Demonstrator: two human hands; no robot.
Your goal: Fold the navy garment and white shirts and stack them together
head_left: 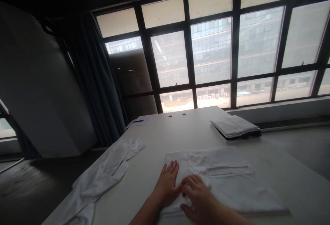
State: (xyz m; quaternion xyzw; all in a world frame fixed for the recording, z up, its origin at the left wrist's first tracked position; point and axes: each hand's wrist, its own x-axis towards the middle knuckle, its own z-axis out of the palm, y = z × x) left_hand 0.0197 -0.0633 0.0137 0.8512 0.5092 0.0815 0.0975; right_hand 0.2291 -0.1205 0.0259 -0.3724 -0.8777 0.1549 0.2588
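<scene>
A white shirt [229,190] lies folded flat on the white table, with its front placket showing and the cloth rumpled near the collar end. My left hand [168,183] rests palm down on the left part of this shirt, fingers stretched out. Close beside it, my right hand [198,195] touches the rumpled part. Its fingers are bent and the thumb stands apart from them, with white cloth showing in the gap. The two hands meet near the left thumb. Some of the shirt is hidden under my hands and forearms.
Another white garment [105,177] lies loosely crumpled along the table's left edge. A folded stack of white and dark clothes [234,127] sits at the far right. Paper with a pen [138,121] lies at the far left corner. Beyond the table [170,132] are windows and a blue curtain [96,77].
</scene>
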